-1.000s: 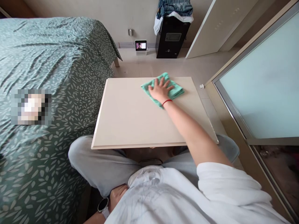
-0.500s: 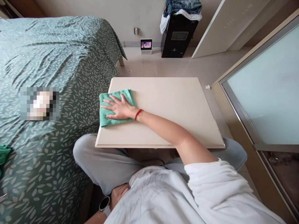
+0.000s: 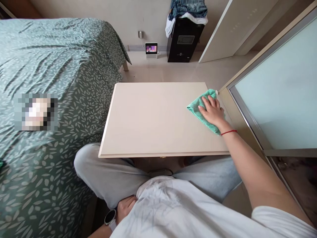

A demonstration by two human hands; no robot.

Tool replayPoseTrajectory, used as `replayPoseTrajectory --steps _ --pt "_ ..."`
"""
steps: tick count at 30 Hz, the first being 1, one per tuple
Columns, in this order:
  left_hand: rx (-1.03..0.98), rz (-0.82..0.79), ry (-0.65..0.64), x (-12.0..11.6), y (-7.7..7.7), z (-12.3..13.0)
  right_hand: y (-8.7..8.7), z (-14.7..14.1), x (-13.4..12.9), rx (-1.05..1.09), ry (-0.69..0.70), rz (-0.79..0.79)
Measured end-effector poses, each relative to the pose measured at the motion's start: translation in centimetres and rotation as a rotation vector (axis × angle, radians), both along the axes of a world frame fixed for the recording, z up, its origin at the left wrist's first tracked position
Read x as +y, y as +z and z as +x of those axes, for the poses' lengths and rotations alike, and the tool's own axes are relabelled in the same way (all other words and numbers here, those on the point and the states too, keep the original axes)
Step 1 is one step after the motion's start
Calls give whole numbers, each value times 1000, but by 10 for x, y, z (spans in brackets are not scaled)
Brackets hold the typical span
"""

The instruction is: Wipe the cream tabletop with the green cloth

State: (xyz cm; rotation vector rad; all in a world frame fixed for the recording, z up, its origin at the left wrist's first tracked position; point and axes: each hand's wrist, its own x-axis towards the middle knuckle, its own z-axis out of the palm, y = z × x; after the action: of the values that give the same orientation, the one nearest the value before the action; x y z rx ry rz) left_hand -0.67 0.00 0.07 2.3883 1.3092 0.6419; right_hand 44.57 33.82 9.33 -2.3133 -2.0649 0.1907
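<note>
One green cloth lies beneath the right fingers.

"What's around that black cabinet?"

"Denim and a white cloth lie on top of it, and a small lit screen stands near it, on the left."

"And farther left of it?"

"A bed (its leafy cover is rather rumpled). Right of the cabinet there's a pale door, then a frosted panel farther right."

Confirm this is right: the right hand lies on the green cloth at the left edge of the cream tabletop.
The edge is wrong: the head view shows the right hand on the green cloth at the right edge of the cream tabletop.
</note>
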Motion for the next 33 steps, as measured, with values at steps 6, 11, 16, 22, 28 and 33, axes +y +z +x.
replayPoseTrajectory --steps 6,11,16,22,28,33 --pt "11 -3 -13 0 2 1 6 -65 -8 -100 22 -34" --pt "6 -10 -26 1 2 1 15 -196 -2 70 436 -76" --pt "-33 -22 2 0 -1 0 17 -337 -13 222 865 -70" --pt "-35 -53 23 -3 -1 -1 12 -397 -31 229 1102 -49" --pt "-27 -80 7 -3 -1 -2 11 -308 -15 237 1008 -61" --pt "-30 -71 6 -2 1 -1 13 -161 2 139 654 -97"
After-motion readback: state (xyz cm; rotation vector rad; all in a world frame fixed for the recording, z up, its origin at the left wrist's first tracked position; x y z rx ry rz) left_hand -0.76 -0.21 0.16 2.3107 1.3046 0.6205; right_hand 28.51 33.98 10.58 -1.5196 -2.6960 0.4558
